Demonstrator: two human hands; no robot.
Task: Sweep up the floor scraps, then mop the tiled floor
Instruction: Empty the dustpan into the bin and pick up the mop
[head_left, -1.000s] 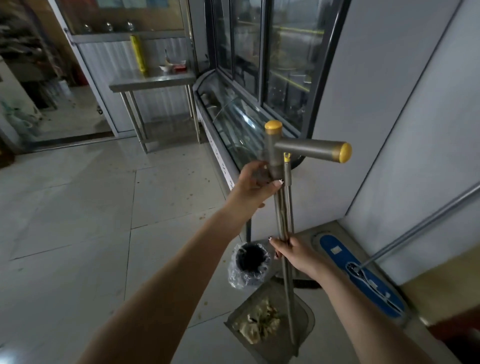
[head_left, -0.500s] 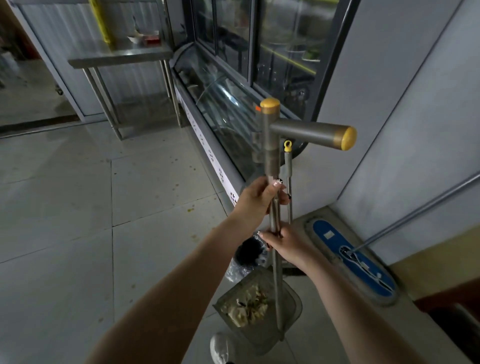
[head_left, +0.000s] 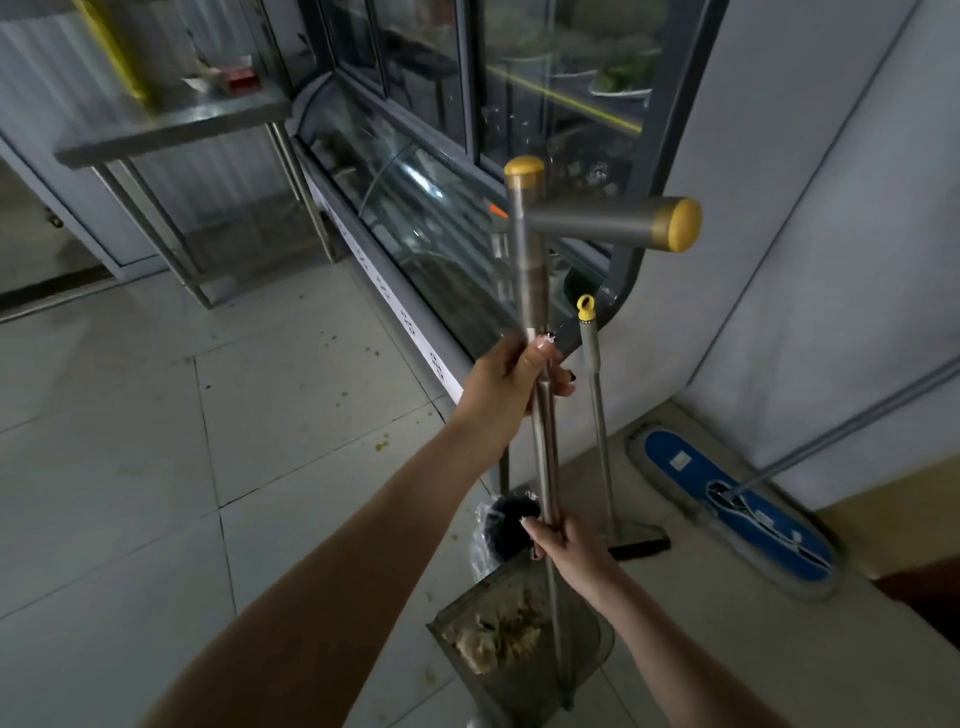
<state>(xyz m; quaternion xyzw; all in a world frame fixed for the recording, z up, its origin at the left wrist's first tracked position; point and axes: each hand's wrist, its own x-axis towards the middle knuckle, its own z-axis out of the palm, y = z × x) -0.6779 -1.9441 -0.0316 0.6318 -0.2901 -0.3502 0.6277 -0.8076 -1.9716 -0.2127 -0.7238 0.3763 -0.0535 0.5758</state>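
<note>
Reaching forward, the left hand (head_left: 511, 387) curls its grip round the dustpan pole (head_left: 544, 447) high up; the right hand (head_left: 569, 545) clasps it lower, above the scraps (head_left: 498, 634).

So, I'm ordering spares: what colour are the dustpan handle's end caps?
Yellow end caps on a grey dustpan handle; head view shows them.

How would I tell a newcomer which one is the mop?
Look at the grey wall on the right. At its foot lies the mop, flat on the floor. Its long blue pad sets it apart from the broom and dustpan beside it.
</note>
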